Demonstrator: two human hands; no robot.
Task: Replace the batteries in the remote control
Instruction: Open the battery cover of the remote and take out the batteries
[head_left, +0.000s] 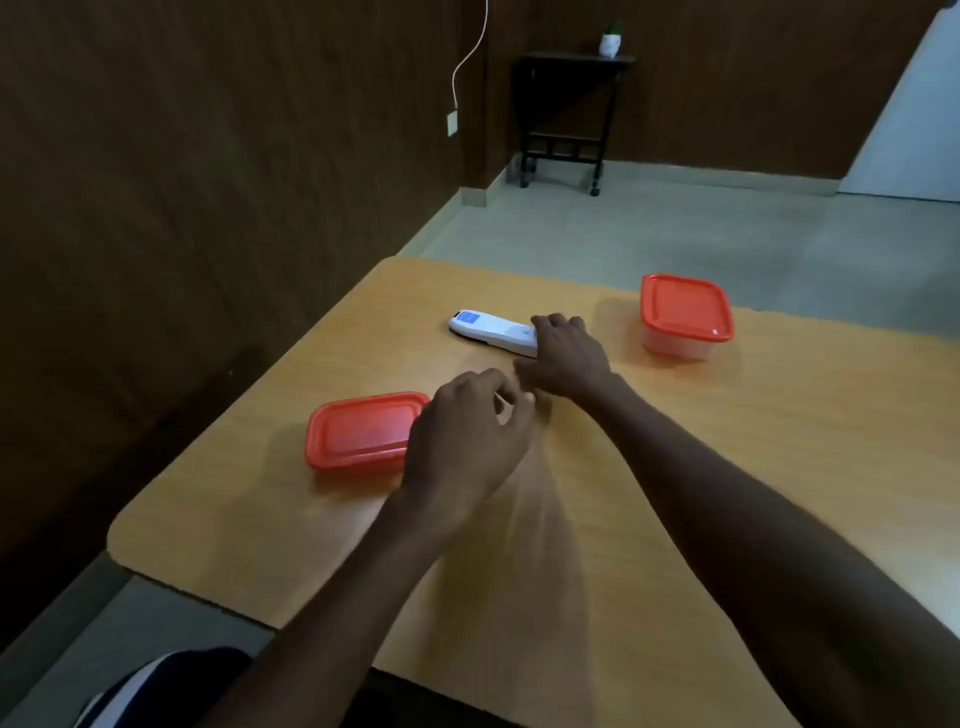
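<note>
Centrally, a white remote control (491, 332) lies flat on the wooden table (727, 441), display end pointing toward 10 o'clock, blue-lit screen at that far end. Right hand (563, 358) sits palm-down over the remote's near end, at about 4 o'clock of the display; fingers curled onto the casing and touching it. Whether they actually clamp it or only rest there, I cannot tell — the knuckles hide the contact.

Left hand (467, 431) hovers just short of the right wrist, at 7 o'clock from the remote. Fingers bent inward in a loose curl, tips near each other; nothing visibly held, though the palm side is hidden.

Two clear tubs with red lids on the table. Nearer container (363, 431) sits at 9 o'clock of the left hand, partly overlapped by it in view; contact uncertain. Far container (684, 314) stands at 3 o'clock of the remote, well apart from both hands. Both lids on.

Background: dark wood-panel wall, a small black side table (569, 114) at 12 o'clock with a white pot (609, 44) on top, a white cable (470, 57) running to a wall socket.
</note>
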